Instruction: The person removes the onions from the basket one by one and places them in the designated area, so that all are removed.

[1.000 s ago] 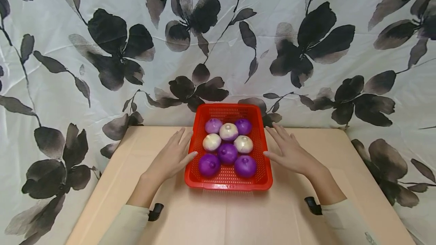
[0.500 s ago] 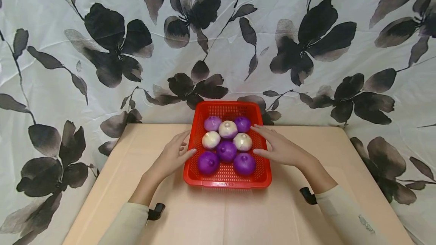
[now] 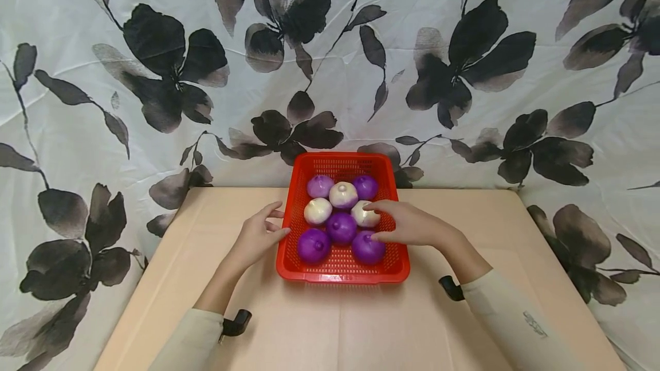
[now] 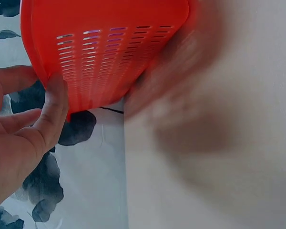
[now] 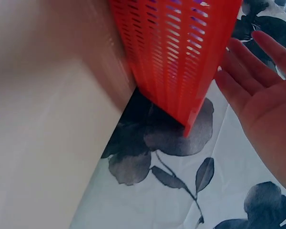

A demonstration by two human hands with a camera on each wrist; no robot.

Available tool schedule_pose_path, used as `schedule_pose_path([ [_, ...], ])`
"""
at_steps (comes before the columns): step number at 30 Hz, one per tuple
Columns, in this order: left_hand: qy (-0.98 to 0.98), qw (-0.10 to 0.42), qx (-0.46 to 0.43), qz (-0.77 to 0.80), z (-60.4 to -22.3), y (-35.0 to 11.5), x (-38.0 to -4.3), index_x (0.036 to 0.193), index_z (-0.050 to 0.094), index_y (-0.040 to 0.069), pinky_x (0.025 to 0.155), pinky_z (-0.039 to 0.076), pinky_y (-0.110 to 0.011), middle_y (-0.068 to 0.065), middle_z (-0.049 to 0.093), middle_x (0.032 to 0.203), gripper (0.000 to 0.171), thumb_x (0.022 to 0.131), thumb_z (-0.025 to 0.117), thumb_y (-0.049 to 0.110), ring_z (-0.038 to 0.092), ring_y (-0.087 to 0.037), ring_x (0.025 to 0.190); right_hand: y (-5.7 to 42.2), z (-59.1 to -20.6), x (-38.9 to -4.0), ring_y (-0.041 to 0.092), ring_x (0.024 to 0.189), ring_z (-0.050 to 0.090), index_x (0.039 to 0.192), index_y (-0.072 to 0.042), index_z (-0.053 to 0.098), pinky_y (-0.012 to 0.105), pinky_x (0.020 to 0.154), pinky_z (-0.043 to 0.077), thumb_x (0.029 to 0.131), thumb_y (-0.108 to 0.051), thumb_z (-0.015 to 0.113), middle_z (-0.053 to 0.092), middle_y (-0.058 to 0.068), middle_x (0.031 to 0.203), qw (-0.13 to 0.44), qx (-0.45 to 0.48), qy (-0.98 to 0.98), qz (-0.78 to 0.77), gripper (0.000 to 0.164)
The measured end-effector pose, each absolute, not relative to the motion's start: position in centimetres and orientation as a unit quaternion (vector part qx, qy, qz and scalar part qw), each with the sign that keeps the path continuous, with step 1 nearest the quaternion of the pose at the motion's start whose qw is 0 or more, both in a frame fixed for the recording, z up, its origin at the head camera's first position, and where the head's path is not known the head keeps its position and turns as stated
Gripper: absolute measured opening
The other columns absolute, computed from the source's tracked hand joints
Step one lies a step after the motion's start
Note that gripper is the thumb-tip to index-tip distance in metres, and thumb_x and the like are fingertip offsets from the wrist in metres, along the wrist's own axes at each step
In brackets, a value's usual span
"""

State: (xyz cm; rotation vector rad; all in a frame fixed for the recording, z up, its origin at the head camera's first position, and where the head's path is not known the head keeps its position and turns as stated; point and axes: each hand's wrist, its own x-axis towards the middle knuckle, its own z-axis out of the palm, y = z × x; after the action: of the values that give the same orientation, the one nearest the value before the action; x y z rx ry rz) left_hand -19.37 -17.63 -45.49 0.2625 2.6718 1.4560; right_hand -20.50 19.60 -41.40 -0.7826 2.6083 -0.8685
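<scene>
A red plastic basket (image 3: 337, 275) with perforated walls holds several round onions, some purple and some whitish. At its left rim my left hand (image 3: 254, 239) touches the side with loosely bent fingers; in the left wrist view a fingertip lies against the outer wall. My right hand (image 3: 417, 225) reaches over the right rim into the basket. Its fingertips are over the right-hand whitish onion (image 3: 362, 215), partly covering it, and its thumb is above the front right purple onion (image 3: 368, 248). Contact with either cannot be made out. Another purple onion (image 3: 314, 245) lies front left.
The basket stands toward the back of a pale tabletop (image 3: 330, 325). Behind it hangs a white cloth (image 3: 361, 96) printed with dark flowers. Black straps (image 3: 237, 323) show at the wrists below light sleeves.
My right hand has moved left from beside the basket, across its rim to above the onions. My left hand's fingers have bent more, staying near the left rim.
</scene>
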Motion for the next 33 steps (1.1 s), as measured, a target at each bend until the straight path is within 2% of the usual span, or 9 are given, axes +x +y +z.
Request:
schedule_pose_path([
  [6, 0.86, 0.067, 0.072, 0.501, -45.5, -17.5, -19.5, 0.154, 0.043, 0.001, 0.073, 0.063, -0.029, -0.022, 0.063, 0.13, 0.069, 0.092, 0.074, 0.005, 0.071, -0.02, 0.086, 18.3, -41.0, -21.6, 0.033, 0.126, 0.062, 0.145, -0.011, 0.057, 0.056, 0.106, 0.052, 0.087, -0.034, 0.082, 0.064, 0.013, 0.138, 0.199, -0.289, 0.892, -0.284, 0.067],
  [10, 0.856, 0.077, 0.074, 0.506, -45.6, -17.5, -19.6, 0.154, 0.043, 0.0, 0.072, 0.063, -0.029, -0.023, 0.063, 0.128, 0.068, 0.092, 0.073, 0.004, 0.071, -0.019, 0.084, 17.5, -40.6, -22.2, 0.03, 0.121, 0.065, 0.139, -0.006, 0.06, 0.05, 0.103, 0.055, 0.087, -0.034, 0.083, 0.068, 0.013, 0.133, 0.235, -0.303, 0.889, -0.252, 0.064],
  [17, 0.848, 0.092, 0.081, 0.516, -45.6, -17.7, -19.8, 0.153, 0.042, -0.002, 0.076, 0.065, -0.04, -0.026, 0.062, 0.128, 0.067, 0.093, 0.072, 0.004, 0.072, -0.019, 0.083, 16.5, -40.7, -22.7, 0.029, 0.114, 0.064, 0.132, -0.002, 0.064, 0.045, 0.103, 0.055, 0.086, -0.029, 0.084, 0.069, 0.012, 0.124, 0.266, -0.311, 0.885, -0.219, 0.058],
  [23, 0.847, 0.097, 0.078, 0.517, -45.4, -17.7, -19.7, 0.153, 0.042, -0.002, 0.076, 0.065, -0.04, -0.026, 0.062, 0.128, 0.067, 0.094, 0.072, 0.003, 0.072, -0.019, 0.084, 16.1, -41.5, -23.3, 0.024, 0.101, 0.063, 0.124, -0.005, 0.066, 0.036, 0.093, 0.056, 0.084, -0.027, 0.086, 0.069, 0.004, 0.109, 0.278, -0.316, 0.887, -0.189, 0.05],
  [28, 0.848, 0.098, 0.074, 0.516, -45.4, -17.6, -19.7, 0.153, 0.043, -0.001, 0.074, 0.065, -0.037, -0.025, 0.062, 0.127, 0.066, 0.093, 0.072, 0.002, 0.072, -0.019, 0.084, 15.9, -41.9, -23.4, 0.017, 0.097, 0.058, 0.12, -0.009, 0.068, 0.037, 0.092, 0.055, 0.082, -0.024, 0.087, 0.066, 0.001, 0.106, 0.291, -0.29, 0.894, -0.179, 0.044],
  [33, 0.849, 0.099, 0.071, 0.514, -45.6, -17.6, -19.8, 0.153, 0.043, 0.0, 0.074, 0.065, -0.037, -0.025, 0.062, 0.127, 0.067, 0.093, 0.071, 0.002, 0.074, -0.021, 0.085, 15.7, -42.0, -23.3, 0.018, 0.098, 0.058, 0.112, -0.015, 0.068, 0.037, 0.089, 0.056, 0.08, -0.021, 0.089, 0.064, 0.001, 0.102, 0.309, -0.266, 0.896, -0.178, 0.039],
])
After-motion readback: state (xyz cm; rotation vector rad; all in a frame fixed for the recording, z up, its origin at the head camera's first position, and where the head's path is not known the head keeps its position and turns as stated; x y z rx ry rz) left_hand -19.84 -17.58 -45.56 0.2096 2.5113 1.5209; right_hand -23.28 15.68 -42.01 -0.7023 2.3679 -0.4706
